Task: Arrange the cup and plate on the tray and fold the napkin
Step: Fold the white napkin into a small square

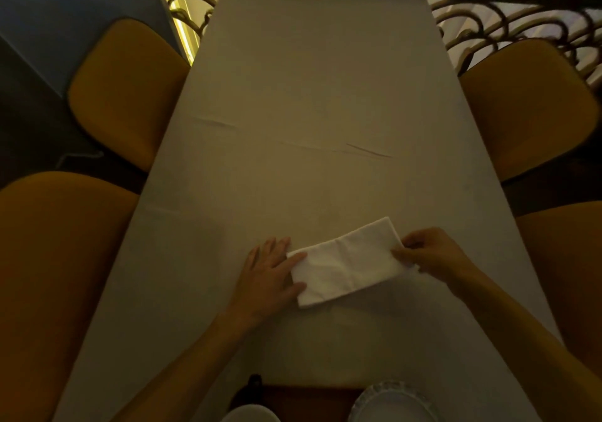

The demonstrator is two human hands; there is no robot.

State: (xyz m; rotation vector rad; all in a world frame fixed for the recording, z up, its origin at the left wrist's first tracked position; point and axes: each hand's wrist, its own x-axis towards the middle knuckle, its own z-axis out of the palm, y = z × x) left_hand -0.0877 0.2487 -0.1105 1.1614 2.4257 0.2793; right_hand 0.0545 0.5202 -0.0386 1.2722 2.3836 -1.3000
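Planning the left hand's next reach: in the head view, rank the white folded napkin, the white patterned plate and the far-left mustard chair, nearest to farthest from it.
1. White folded napkin, under the left hand fingertips.
2. White patterned plate, bottom edge, right.
3. Far-left mustard chair, beside the table's left edge.

Two bare forearms, no sleeves in view, left hand [268, 273], right hand [430, 252], unadorned fingers [294, 258]

Restaurant dining room, long clothed table [312, 96], mustard upholstered chairs [127, 92], ornate scrolled railing [508, 24]
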